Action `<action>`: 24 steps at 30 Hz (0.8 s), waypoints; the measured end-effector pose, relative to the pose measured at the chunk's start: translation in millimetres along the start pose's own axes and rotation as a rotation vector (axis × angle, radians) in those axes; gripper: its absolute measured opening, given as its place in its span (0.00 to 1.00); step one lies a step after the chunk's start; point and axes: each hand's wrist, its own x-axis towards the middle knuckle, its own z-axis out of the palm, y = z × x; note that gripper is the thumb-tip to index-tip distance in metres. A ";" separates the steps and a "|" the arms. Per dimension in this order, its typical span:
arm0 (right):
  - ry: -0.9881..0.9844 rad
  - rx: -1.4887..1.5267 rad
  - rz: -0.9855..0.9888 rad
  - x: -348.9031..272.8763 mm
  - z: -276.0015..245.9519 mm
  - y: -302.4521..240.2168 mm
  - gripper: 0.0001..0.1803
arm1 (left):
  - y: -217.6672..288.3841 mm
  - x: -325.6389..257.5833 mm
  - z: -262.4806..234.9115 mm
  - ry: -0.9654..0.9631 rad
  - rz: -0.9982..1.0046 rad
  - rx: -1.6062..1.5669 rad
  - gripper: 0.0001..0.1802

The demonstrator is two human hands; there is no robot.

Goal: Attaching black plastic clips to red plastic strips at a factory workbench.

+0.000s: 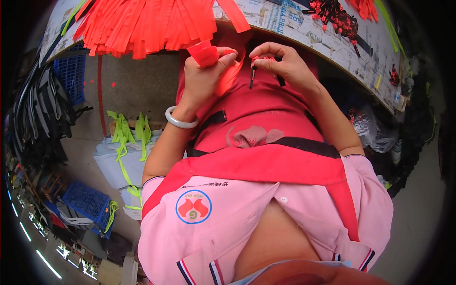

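My left hand (204,73), with a pale bangle at its wrist, is closed around a bundle of bright orange-red fabric strips (228,78). The strips fold over above the thumb and hang down past the palm. A short way to the right, my right hand (285,64) pinches small black-and-red pieces (253,76); a black end points downward below the fingertips. Their exact kind is too small to make out. Both hands are in front of the red apron (256,114), just off the table's near edge, and a gap separates them.
A thick heap of orange-red strips (147,28) overhangs the table (285,23) on the left. Small black-and-red pieces (337,21) lie piled at its right. Black straps (42,114), a blue crate (70,71) and yellow-green strips (122,130) are at the left.
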 end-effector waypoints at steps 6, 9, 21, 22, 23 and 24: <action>0.051 0.092 -0.040 -3.9 3.8 0.5 0.12 | 6.5 1.5 7.6 -0.084 0.032 0.095 0.07; 0.103 0.019 -0.072 -0.2 8.4 -4.9 0.11 | 10.4 2.3 11.0 -0.103 0.042 0.126 0.06; 0.088 0.024 -0.189 2.8 15.1 -1.4 0.11 | 10.2 -0.3 11.2 -0.106 0.175 0.271 0.06; 0.089 0.023 -0.189 3.0 15.0 -0.6 0.11 | 8.5 -0.7 10.8 -0.112 0.173 0.269 0.06; 0.078 0.039 -0.157 3.4 14.4 0.8 0.10 | 7.6 -1.1 10.5 -0.118 0.170 0.267 0.06; 0.066 0.057 -0.125 3.7 14.8 1.0 0.09 | 8.8 -1.1 10.4 -0.118 0.170 0.267 0.06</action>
